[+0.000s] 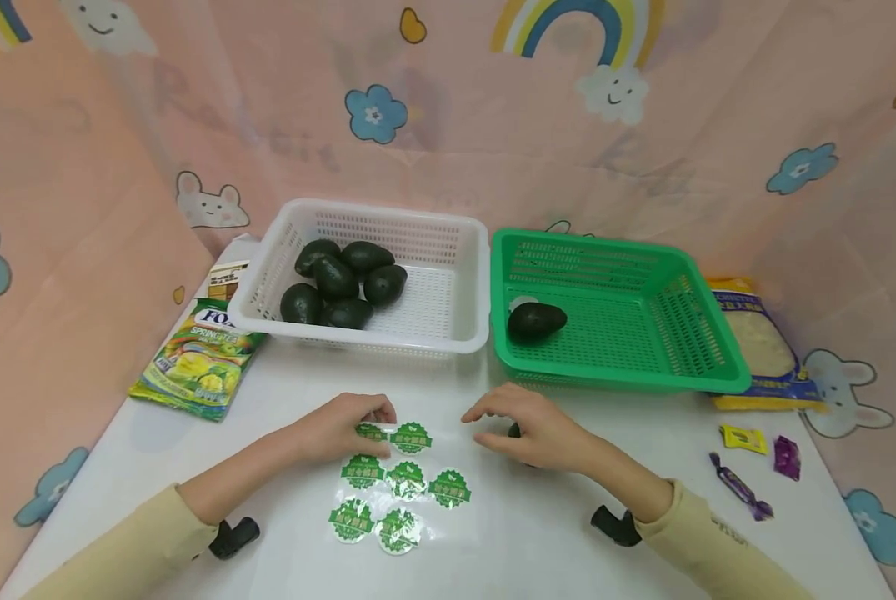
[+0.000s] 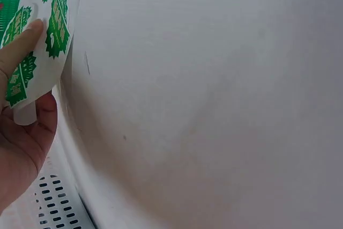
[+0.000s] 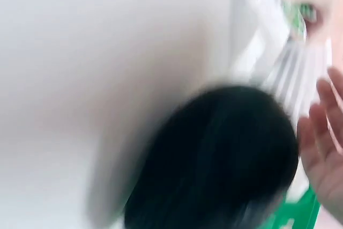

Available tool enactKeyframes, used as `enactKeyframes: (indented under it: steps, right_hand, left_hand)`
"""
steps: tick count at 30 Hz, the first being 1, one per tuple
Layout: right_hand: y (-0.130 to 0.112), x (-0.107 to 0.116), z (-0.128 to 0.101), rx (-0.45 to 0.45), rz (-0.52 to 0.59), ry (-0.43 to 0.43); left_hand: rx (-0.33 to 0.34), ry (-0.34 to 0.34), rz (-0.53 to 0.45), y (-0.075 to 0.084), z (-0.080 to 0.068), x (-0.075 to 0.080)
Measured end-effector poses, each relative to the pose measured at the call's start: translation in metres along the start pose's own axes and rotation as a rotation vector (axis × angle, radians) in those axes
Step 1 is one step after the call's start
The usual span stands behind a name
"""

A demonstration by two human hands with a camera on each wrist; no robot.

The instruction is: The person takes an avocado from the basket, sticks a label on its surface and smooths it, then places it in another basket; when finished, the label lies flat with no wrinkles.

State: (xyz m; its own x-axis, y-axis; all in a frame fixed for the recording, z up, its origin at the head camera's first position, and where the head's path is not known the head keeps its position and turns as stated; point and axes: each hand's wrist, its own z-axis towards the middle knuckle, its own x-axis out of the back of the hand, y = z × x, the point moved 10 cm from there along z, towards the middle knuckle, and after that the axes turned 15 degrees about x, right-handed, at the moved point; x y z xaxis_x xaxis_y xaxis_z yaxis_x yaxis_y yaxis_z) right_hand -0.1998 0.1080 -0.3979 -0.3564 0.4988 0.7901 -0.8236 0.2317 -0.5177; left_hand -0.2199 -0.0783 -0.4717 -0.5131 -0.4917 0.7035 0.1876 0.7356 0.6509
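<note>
My left hand (image 1: 342,427) pinches the upper left part of a sheet of round green-and-white stickers (image 1: 406,481), thumb on the front and fingers behind. In the left wrist view, a small pale piece (image 2: 25,114) pokes out below the sheet's edge, by the curled fingers. My right hand (image 1: 533,427) hovers to the right of the sheet, its fingers loosely bent and apart. Beneath it lies a dark avocado (image 3: 214,159), mostly hidden in the head view; the blurred right wrist view shows the fingers beside it, not wrapped round it.
A white basket (image 1: 372,337) at the back left holds several avocados (image 1: 335,277). Beside it, a green basket (image 1: 620,379) holds one avocado (image 1: 536,321). Snack packets (image 1: 203,358) lie left; a yellow-blue packet (image 1: 763,342) and small wrapped candies (image 1: 743,439) lie right.
</note>
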Motion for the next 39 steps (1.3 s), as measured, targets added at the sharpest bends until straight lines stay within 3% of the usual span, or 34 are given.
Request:
enactKeyframes:
  steps: [8, 11, 14, 17, 20, 22, 25, 27, 30, 35, 39]
  right_hand:
    - [-0.006, -0.024, 0.031, -0.024, -0.197, 0.062]
    - [-0.005, -0.027, 0.032, -0.023, -0.180, 0.088]
    - [-0.004, -0.022, 0.029, -0.041, -0.087, 0.123]
    - [0.002, -0.015, 0.023, -0.104, 0.034, 0.139]
    - [0.007, -0.006, 0.014, -0.173, 0.103, 0.121]
    - [0.008, 0.001, 0.009, -0.206, 0.131, 0.103]
    - [0.006, 0.012, 0.001, -0.245, 0.148, 0.070]
    - [0.005, 0.020, -0.007, -0.272, 0.145, 0.057]
    - [0.008, 0.033, -0.025, -0.330, 0.140, 0.065]
    - [0.025, 0.047, -0.069, -0.460, 0.106, 0.105]
    - [0.039, 0.046, -0.098, -0.524, 0.065, 0.131]
  left_hand:
    - [-0.022, -0.050, -0.061, 0.014, 0.006, -0.002]
    - [-0.012, -0.068, -0.085, 0.014, 0.007, -0.003]
    - [0.010, -0.077, -0.080, 0.011, 0.006, -0.003]
    - [-0.008, -0.013, 0.001, 0.011, 0.003, 0.002]
    - [-0.064, 0.115, 0.041, 0.024, -0.002, 0.013]
    - [-0.102, 0.169, -0.023, 0.041, -0.005, 0.019]
    - [-0.127, 0.150, -0.224, 0.071, -0.003, 0.021]
    - [-0.122, 0.111, -0.322, 0.088, 0.003, 0.017]
    - [-0.080, 0.070, -0.388, 0.106, 0.015, 0.006]
    - [-0.048, 0.051, -0.377, 0.127, 0.038, -0.026]
    - [-0.029, 0.088, -0.311, 0.134, 0.055, -0.050]
